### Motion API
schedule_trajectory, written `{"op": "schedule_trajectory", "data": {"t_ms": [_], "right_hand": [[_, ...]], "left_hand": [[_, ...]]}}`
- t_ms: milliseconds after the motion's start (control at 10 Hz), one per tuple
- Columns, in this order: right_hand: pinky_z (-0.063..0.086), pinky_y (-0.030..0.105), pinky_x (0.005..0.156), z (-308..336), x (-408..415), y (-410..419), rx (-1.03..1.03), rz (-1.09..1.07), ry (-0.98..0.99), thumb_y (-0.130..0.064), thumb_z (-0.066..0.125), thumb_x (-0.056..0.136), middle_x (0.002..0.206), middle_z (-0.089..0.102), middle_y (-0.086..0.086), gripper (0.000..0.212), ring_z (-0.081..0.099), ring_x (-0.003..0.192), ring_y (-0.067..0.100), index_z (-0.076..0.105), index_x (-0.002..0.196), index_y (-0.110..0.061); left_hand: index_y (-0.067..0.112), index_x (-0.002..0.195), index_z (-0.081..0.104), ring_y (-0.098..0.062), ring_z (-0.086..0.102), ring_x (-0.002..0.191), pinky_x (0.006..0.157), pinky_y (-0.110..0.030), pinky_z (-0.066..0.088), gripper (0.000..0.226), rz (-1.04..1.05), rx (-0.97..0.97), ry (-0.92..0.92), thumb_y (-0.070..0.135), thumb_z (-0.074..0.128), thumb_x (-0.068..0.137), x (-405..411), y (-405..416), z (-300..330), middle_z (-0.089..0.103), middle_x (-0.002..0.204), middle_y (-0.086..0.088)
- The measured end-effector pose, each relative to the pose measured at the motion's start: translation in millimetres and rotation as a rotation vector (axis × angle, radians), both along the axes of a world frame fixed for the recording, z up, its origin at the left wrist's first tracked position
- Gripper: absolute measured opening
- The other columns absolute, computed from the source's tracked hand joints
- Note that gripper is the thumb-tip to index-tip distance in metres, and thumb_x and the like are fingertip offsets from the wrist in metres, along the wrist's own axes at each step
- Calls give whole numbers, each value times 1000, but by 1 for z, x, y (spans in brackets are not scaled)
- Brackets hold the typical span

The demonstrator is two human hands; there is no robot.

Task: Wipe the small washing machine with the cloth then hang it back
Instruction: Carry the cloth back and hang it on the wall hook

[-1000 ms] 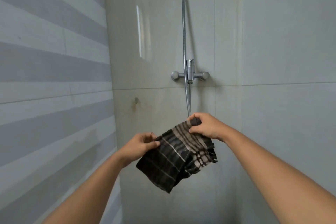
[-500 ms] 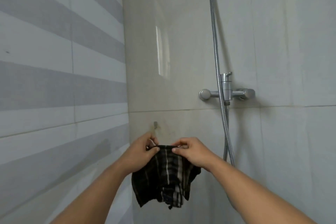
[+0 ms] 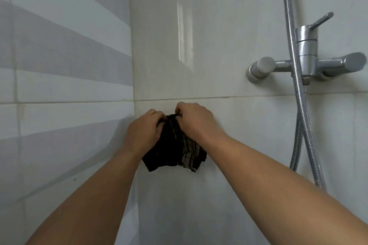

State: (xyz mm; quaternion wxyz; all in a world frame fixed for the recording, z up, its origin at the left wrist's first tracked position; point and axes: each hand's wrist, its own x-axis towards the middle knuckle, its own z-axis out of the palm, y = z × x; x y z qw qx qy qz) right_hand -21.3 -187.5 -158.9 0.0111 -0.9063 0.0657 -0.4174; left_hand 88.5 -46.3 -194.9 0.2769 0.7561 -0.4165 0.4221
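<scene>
Both hands, left (image 3: 144,129) and right (image 3: 194,120), pinch the dark striped cloth's (image 3: 175,149) top edge against the wall tile (image 3: 239,135); hook hidden, so seat it before letting go.

We see soft, even, fairly dim light with no harsh shadows. A tall bright streak of glare (image 3: 184,32) sits on the glossy pale beige wall tiles (image 3: 219,26), and small highlights glint on the chrome shower mixer tap (image 3: 306,61). The dark striped cloth (image 3: 175,151) is underexposed, its pattern barely readable. The whole frame is slightly soft, and the grey-and-white striped side wall (image 3: 59,55) fans out from wide-angle distortion
</scene>
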Motion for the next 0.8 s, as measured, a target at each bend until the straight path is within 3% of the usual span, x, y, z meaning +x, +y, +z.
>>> {"op": "schedule_trajectory", "data": {"t_ms": [100,200,300,400,500,600,700,800], "right_hand": [[44,33,62,-12,6,1,-159,-56,-9,-18,51,99,102,63,6,16,64,86,30,65,107,-16],[42,34,62,-27,-1,0,-160,-48,-11,-19,49,100,106,58,8,20,62,85,30,66,110,-14],[42,37,70,-40,-7,5,-166,-80,12,-18,49,98,112,59,9,23,58,99,30,66,113,-14],[46,43,87,-49,-13,18,-58,-112,123,-23,50,95,122,55,10,32,53,110,31,60,124,-16],[43,48,97,-47,-24,27,62,-133,218,-25,51,92,130,49,11,46,48,119,33,51,137,-19],[40,50,101,-45,-42,35,99,-188,266,-23,50,92,135,46,11,50,45,123,32,45,141,-18],[40,51,101,-47,-49,38,131,-218,322,-22,51,92,138,44,11,52,43,125,33,41,143,-18],[40,49,102,-47,-81,50,192,-147,253,-21,49,94,141,43,10,58,43,127,32,35,150,-23]], "left_hand": [[22,109,68,-20,66,93,78,-40,56,19,-86,-90,207,25,60,93,3,-11,-12,69,107,2],[19,108,73,-16,60,102,85,-35,54,26,-128,-149,241,24,59,87,2,-11,-22,61,111,3],[17,109,75,-15,59,104,90,-33,53,34,-194,-168,322,25,54,83,-7,-8,-30,61,112,3],[23,117,73,-11,66,103,94,-35,56,34,-347,-251,627,19,52,91,-24,-4,-36,71,114,6],[30,119,68,-7,66,104,89,-27,56,32,-417,-331,739,16,51,96,-40,5,-36,71,113,11],[30,123,65,-2,64,104,82,-21,51,31,-384,-317,715,23,54,95,-63,18,-38,69,114,14],[30,126,64,-1,59,104,85,-22,47,31,-311,-298,677,29,56,96,-72,23,-39,64,118,15],[30,126,63,9,55,100,80,-15,42,30,-321,-322,666,27,56,97,-98,43,-48,62,121,14]]}}
